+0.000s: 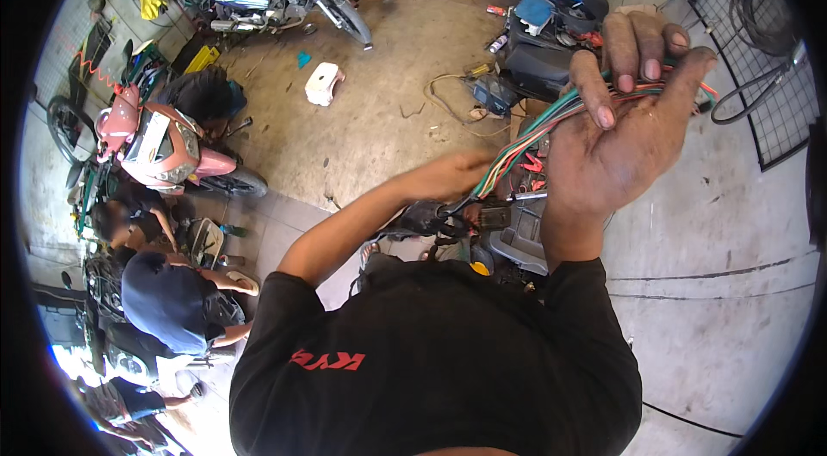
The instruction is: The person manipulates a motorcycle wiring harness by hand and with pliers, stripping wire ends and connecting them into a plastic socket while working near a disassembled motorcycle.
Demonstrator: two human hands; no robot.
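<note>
Raised at the upper right, my right hand point(624, 124) has its palm turned up and its fingers curled over a bundle of coloured wires point(521, 143). Green, red, orange, white and black strands run through the fingers, with loose ends past the thumb. Down and to the left, the bundle narrows into a dark sheathed part near a motorcycle's dark frame parts. My left hand point(465, 173) is beside that lower stretch of wires; its fingers are mostly hidden, so its grip does not show. Red clips point(533, 163) lie just behind the bundle.
A white stool point(324, 84) stands on the floor ahead. Motorcycles surround the space, including a pink scooter point(164, 146) at left. A black seat point(547, 68) is at right, near a wire-grid panel point(736, 43). Other people crouch or sit at left; another stands at the back.
</note>
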